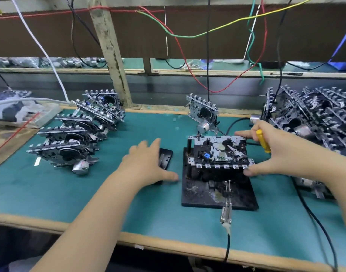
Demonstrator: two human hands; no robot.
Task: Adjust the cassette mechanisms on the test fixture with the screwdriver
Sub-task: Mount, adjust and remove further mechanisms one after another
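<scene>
Right hand spans mechanism on fixture, grip clamped on screwdriver; left hand flat, grip apart. Seat squarely before adjusting.

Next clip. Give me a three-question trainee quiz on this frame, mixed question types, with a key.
1. True or false: the yellow-handled screwdriver is in the left hand.
2. Where do the right hand's thumb and forefinger sit? A) on the mechanism on the test fixture B) on the pile at the right C) on the crocodile clip
3. Fill in: the left hand reaches over a small ___ object lying left of the fixture.

Key: 1 false; 2 A; 3 black
</scene>
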